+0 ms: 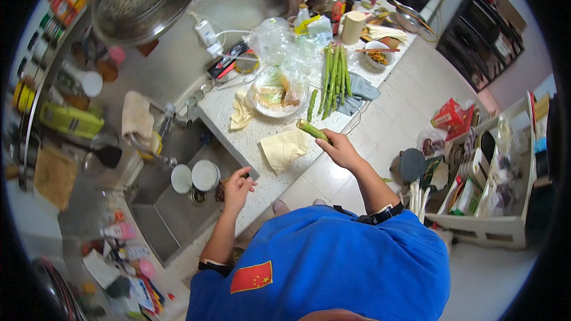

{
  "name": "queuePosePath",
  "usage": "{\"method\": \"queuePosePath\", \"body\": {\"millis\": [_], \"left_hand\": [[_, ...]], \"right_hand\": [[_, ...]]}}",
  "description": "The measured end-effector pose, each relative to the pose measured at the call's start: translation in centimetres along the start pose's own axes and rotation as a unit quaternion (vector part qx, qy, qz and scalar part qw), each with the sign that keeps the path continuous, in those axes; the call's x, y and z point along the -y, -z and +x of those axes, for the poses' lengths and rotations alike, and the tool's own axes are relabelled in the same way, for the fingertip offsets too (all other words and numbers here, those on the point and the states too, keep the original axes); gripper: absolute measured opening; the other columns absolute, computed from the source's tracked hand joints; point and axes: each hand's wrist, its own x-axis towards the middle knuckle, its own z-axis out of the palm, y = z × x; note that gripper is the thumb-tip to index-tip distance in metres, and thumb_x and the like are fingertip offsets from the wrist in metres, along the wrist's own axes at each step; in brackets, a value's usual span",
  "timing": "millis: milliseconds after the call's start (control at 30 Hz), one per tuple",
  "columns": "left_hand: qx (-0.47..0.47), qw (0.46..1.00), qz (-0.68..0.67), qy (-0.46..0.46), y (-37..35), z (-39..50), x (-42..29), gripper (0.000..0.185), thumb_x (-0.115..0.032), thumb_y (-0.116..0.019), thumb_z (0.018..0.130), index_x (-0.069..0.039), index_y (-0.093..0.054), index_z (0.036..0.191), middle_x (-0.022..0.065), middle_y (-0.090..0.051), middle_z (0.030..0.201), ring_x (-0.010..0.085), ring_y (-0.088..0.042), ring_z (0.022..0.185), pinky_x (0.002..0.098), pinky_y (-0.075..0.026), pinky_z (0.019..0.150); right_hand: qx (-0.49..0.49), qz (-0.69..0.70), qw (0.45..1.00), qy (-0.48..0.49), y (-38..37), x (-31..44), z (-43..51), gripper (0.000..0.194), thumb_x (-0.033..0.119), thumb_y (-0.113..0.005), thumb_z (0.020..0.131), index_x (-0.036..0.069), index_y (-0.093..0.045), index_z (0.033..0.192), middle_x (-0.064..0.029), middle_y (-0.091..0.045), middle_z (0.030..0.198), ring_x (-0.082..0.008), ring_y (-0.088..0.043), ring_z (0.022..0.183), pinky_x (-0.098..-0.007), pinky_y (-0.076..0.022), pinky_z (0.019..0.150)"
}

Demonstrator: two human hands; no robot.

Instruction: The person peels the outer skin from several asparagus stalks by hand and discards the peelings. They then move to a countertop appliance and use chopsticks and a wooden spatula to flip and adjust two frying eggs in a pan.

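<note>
My right hand grips a thick green stalk with a pale cut end, held over the speckled countertop. Just beyond it lies a bunch of asparagus, with one short green spear to its left. My left hand hangs at the sink's right edge, its fingers apart and nothing seen in them. A cream cloth is spread on the counter between my hands. Behind the cloth stands a plate of food partly covered by clear plastic.
The steel sink holds white bowls. A small bowl with chopsticks stands near the counter's right edge, a grey-blue cloth beside the asparagus. Bottles crowd the back. A steel pan hangs at upper left.
</note>
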Motion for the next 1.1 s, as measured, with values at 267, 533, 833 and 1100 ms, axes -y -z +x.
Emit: {"method": "queuePosePath", "body": {"millis": [267,533,833,1100], "left_hand": [[0.069,0.996,-0.024,0.045,-0.6,5.5,1.1,0.036,0.003,-0.056,0.084,0.004,-0.049,0.119,0.0123,-0.059,0.102,0.0144,-0.059,0.088,0.0257,-0.048,0.081],[0.106,0.994,0.001,0.015,-10.2,13.5,0.0,0.022,-0.001,-0.054,0.087,0.004,-0.055,0.108,0.0091,-0.063,0.085,0.0127,-0.060,0.075,0.0243,-0.049,0.072],[0.164,0.984,-0.032,-0.066,-35.3,17.4,-4.1,0.034,-0.006,-0.063,0.081,0.001,-0.055,0.113,0.0087,-0.062,0.099,0.0134,-0.059,0.091,0.0239,-0.047,0.075],[0.338,0.802,0.295,-0.395,-52.3,22.4,-12.7,0.037,-0.016,-0.067,0.076,-0.005,-0.060,0.110,0.0133,-0.060,0.109,0.0275,-0.057,0.101,0.0379,-0.044,0.087]], "right_hand": [[-0.108,0.001,0.989,-0.102,1.4,-2.8,-1.1,0.030,0.030,-0.054,0.089,0.003,-0.060,0.101,-0.0143,-0.060,0.072,-0.0256,-0.057,0.067,-0.0360,-0.0449,0.065],[-0.259,0.051,0.951,-0.164,11.8,-10.8,-6.1,0.030,0.030,-0.055,0.089,0.002,-0.060,0.099,-0.0095,-0.056,0.066,-0.0181,-0.054,0.064,-0.0328,-0.0435,0.061],[-0.245,-0.027,0.954,-0.171,30.6,-17.5,-11.8,0.030,0.030,-0.055,0.087,0.004,-0.059,0.104,-0.0141,-0.060,0.072,-0.0252,-0.058,0.067,-0.0359,-0.0456,0.064],[-0.018,-0.262,0.961,-0.092,37.6,-21.2,-6.8,0.030,0.029,-0.056,0.083,0.012,-0.062,0.106,-0.0136,-0.065,0.083,-0.0320,-0.062,0.078,-0.0431,-0.0491,0.069]]}}
